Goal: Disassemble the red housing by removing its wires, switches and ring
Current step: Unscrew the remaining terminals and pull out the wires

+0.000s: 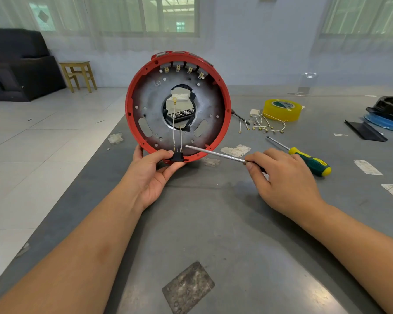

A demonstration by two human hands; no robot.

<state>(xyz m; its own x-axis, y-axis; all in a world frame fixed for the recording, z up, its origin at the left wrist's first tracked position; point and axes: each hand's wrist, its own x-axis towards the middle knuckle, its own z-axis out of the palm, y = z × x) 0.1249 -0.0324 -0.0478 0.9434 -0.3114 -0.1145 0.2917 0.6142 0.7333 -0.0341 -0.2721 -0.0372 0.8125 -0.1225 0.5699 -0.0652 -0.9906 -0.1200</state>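
My two bare forearms reach out over a grey table (213, 223) that carries a worn tape patch (187, 287) close to me. My left hand (152, 175) curls round the bottom edge of the red housing (178, 105), which stands upright on its rim at the table's left edge, open side facing me; thumb and fingers pinch the black switch (177, 157) set in that bottom rim. Two thin wires (177, 134) run up from the switch toward the central hole. Four more switches (183, 68) sit along the top inner rim. My right hand (281, 177) grips a screwdriver (216, 152), its tip just beside the black switch's terminals. To the right lie a green and yellow screwdriver (309, 162), a heap of loose wires (266, 126) and a roll of yellow tape (281, 109). I judge the step in hand to be freeing this bottom switch. To do it well, I should hold the housing steady, lever gently at the switch's clips rather than its terminals, keep the tip away from my left thumb, and ease the wires off without snapping them.
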